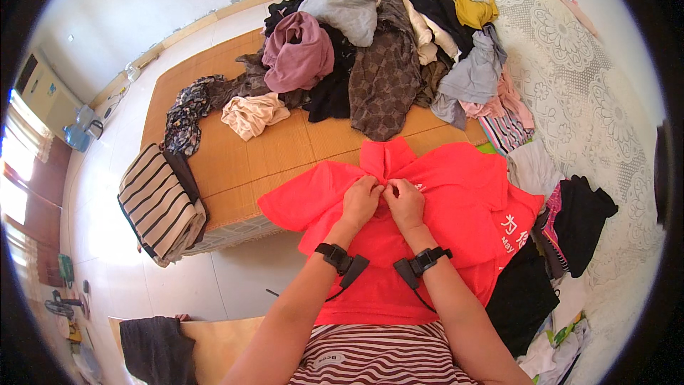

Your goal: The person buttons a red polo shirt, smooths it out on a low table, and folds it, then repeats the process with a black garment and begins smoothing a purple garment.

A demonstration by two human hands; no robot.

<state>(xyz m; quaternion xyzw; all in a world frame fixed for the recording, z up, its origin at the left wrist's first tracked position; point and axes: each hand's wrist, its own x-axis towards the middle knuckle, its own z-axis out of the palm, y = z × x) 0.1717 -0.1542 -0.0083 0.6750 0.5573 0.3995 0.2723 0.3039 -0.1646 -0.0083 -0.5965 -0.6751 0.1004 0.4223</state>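
Observation:
A bright red short-sleeved shirt [459, 182] with a collar and white writing lies spread before me, its lower part over my lap. My left hand [362, 200] pinches the cloth just below the collar. Close beside it, my right hand [404, 202] grips the other side of the front opening between thumb and fingers. The fingertips of both hands nearly meet there; whether a button is between them is hidden. Each wrist wears a black strap with a small device and a cable.
Beyond the shirt, a heap of clothes [385, 64] covers the back of the mat-topped bed [240, 171]. A folded striped cloth [157, 200] lies at its left corner. Black garments [582, 224] are on the lace cover [614, 112] at right. A dark cloth [157, 350] hangs over a board at lower left.

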